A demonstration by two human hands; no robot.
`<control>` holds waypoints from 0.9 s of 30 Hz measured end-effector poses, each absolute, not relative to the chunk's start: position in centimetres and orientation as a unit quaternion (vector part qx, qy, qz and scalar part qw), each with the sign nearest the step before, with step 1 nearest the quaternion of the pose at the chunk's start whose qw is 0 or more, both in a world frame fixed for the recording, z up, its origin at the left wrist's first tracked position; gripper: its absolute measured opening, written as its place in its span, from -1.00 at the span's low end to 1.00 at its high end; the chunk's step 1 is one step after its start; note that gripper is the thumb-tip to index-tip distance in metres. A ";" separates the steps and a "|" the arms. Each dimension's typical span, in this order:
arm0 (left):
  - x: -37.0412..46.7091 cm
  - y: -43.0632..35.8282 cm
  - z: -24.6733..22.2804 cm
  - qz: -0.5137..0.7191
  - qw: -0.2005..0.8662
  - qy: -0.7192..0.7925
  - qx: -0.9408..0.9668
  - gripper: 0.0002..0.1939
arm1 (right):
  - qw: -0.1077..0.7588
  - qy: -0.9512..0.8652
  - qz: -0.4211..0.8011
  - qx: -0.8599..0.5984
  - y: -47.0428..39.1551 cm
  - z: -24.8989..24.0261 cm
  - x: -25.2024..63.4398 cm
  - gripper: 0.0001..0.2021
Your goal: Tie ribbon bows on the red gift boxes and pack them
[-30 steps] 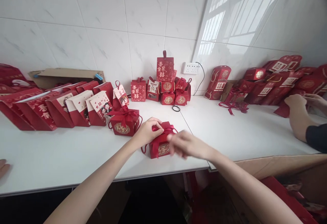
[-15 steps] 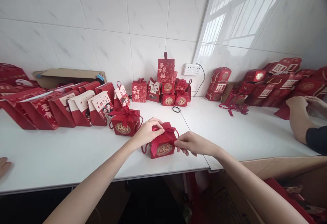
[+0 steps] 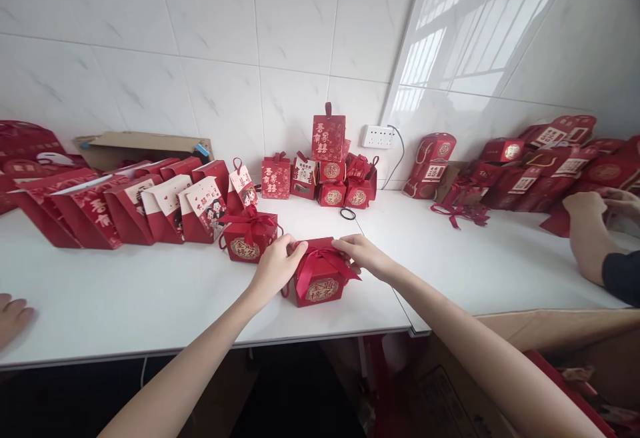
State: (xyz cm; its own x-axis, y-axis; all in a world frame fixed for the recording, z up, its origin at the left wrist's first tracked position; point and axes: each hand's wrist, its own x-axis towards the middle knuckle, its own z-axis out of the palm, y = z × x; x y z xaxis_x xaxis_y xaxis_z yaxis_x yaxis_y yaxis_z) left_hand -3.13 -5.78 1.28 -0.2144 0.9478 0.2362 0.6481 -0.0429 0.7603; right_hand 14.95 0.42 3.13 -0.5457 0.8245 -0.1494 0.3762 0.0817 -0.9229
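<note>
My two hands, left (image 3: 281, 261) and right (image 3: 361, 253), pinch one bow (image 3: 320, 255) atop one red box (image 3: 320, 289), near the desk's (image 3: 200, 305) front edge.

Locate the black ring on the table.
In the head view, the black ring lies right of centre, just in front of the small stacked red boxes and beyond the right hand.

Red box (image 3: 320, 278) with gold emblem; grey-veined white wall tiles (image 3: 295, 18).
</note>
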 end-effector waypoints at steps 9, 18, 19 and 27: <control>-2.9 -5.9 -0.4 0.499 0.306 0.601 0.544 -0.68 | 0.282 -0.694 0.524 -0.405 0.4 1.3 15.7 -0.53; -2.6 -5.8 -0.7 0.511 0.270 0.599 0.555 -0.66 | 0.287 -0.728 0.476 -0.401 0.5 0.2 16.7 -0.53; -2.7 -5.7 -0.7 0.509 0.284 0.595 0.553 -0.66 | 0.284 -0.731 0.469 -0.406 0.5 0.3 17.0 -0.54; -2.2 -6.3 0.2 0.519 0.240 0.582 0.578 -0.78 | 0.208 -0.835 0.411 -0.301 -0.5 1.4 18.0 -0.03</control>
State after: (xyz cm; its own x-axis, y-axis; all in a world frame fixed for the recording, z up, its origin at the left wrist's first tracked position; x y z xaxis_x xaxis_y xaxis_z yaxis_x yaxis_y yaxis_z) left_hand -2.21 -6.26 0.21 -0.2157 0.9222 0.3209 0.4240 -0.2076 0.8815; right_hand 17.97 -0.45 1.40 -0.7322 0.6738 0.0990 0.3329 0.4809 -0.8112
